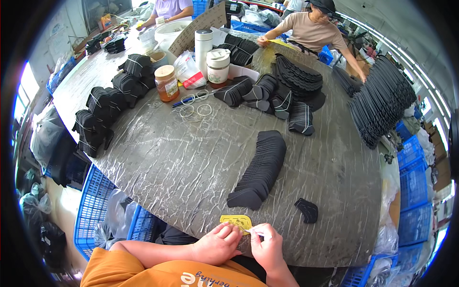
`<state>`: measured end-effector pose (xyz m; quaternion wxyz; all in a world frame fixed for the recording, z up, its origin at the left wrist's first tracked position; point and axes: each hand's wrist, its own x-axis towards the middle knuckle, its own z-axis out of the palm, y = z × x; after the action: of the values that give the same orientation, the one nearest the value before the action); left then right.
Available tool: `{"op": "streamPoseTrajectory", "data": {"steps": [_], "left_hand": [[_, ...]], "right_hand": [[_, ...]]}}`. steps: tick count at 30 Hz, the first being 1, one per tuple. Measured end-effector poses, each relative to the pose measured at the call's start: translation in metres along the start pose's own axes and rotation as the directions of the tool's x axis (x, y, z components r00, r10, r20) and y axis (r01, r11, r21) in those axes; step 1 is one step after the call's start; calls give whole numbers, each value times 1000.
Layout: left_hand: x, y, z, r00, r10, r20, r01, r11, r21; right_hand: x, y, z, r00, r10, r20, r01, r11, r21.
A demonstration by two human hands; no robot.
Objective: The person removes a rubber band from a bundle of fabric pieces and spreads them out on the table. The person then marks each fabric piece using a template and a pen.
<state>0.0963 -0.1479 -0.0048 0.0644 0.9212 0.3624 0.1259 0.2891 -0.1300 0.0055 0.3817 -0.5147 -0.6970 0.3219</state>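
Note:
A flat yellow template (pixel 234 220) with cut-out slots lies at the table's near edge. My left hand (pixel 217 245) presses it down, its fingers curled together over the near part. In my right hand (pixel 267 247) a thin, pale marking pen (pixel 249 232) is pinched, its tip against the template's right side. Whatever lies under the template is hidden. Just beyond it, a long fanned row of black cut pieces (pixel 260 167) rests on the table. A small stack of curved black pieces (pixel 306 211) sits to the right.
Tied black bundles (pixel 99 107) line the left side; more bundles (pixel 234 92) stand at the back, near an amber jar (pixel 166 83), a white flask (pixel 203 52) and rubber bands (pixel 196 111). A tall black stack (pixel 382 103) leans at right. A co-worker (pixel 313 31) reaches across the far side. Blue crates (pixel 98 208) flank the table.

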Motion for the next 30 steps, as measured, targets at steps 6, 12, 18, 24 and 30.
{"op": "streamPoseTrajectory", "data": {"steps": [6,12,18,24,30], "left_hand": [[-2,10,-3,1000,5,0,-5,1000,30],[-3,3,4,994,60,-88,-56,997,47],[-3,1,1,995,60,-85,-58,998,28],[0,1,2,994,72,-87,-72,997,3],[-3,3,6,996,48,-78,-49,999,-6]], "right_hand": [[20,-18,9,987,-144,76,138,987,81],[38,-13,23,968,-153,200,151,988,27],[39,-16,26,972,-150,179,144,988,48],[41,-17,26,975,-134,179,126,990,57],[35,-14,25,987,-108,122,108,994,10]]}}
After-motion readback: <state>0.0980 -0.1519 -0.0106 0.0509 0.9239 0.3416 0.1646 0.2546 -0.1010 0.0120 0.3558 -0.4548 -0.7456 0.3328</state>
